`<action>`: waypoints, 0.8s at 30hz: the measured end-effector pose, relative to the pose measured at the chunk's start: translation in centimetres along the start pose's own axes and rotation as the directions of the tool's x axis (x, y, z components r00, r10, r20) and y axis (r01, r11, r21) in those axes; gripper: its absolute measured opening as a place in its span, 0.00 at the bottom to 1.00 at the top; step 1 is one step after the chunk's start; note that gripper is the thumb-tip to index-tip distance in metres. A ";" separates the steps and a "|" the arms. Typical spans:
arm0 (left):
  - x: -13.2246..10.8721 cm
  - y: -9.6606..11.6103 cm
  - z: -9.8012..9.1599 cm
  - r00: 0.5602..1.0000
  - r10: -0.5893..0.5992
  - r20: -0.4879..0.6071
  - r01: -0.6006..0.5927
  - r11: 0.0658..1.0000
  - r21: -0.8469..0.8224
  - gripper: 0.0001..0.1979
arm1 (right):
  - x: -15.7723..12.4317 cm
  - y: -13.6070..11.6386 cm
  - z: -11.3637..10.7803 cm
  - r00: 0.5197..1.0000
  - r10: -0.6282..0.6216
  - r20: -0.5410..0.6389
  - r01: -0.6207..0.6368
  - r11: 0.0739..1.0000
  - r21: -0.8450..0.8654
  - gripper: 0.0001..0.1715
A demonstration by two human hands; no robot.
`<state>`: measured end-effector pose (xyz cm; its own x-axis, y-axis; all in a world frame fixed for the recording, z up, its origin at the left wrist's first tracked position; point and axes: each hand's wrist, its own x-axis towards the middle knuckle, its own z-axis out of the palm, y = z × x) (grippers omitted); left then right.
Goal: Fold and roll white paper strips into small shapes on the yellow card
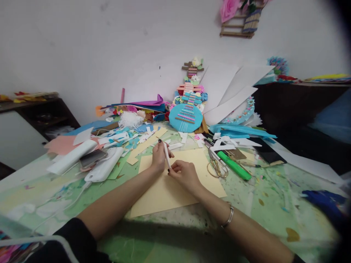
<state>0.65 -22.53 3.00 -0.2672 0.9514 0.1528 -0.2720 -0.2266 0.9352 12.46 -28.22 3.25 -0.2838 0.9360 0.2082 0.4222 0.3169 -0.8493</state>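
Between my two hands is a narrow white strip (166, 153), which looks like paper, held tilted above a cream sheet of paper (156, 197). My left hand (159, 155) grips its upper part, with the thumb along the top end. Lower down, my right hand (185, 174) pinches the bottom end between thumb and fingertips. The cream sheet lies on the table beneath both hands. Gold-handled scissors (217, 170) rest at the sheet's right edge, beside a bright green tube-like object (234, 165).
Left stand a white power strip (104, 164), a phone (93, 158) and a white roll (72, 157). Paper scraps (123, 137) are strewn behind. A blue round paper instrument (185, 117) leans against the wall. On the right lie a dark tablet-like slab (267, 150) and blue paper (241, 131).
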 end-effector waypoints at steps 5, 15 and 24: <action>-0.9 0.6 0.1 0.974 -0.120 0.190 0.144 0.983 -0.116 0.16 | 0.2 0.2 -0.4 0.999 0.017 -0.044 -0.015 0.999 0.042 0.03; -0.4 1.0 -0.4 0.943 -0.232 0.240 0.282 0.938 -0.201 0.13 | 0.4 0.6 -0.7 1.000 -0.025 -0.016 0.028 0.986 0.164 0.06; 3.7 2.9 -3.4 0.984 -0.173 0.046 0.177 0.977 -0.119 0.16 | 8.2 4.0 -4.3 0.988 -0.069 -0.136 0.028 0.960 -0.280 0.10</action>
<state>-4.24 -20.42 5.18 -0.1736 0.9848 0.0035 -0.4229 -0.0777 0.9028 15.53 -18.65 3.58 -0.1926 0.9242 0.3298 0.6382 0.3733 -0.6733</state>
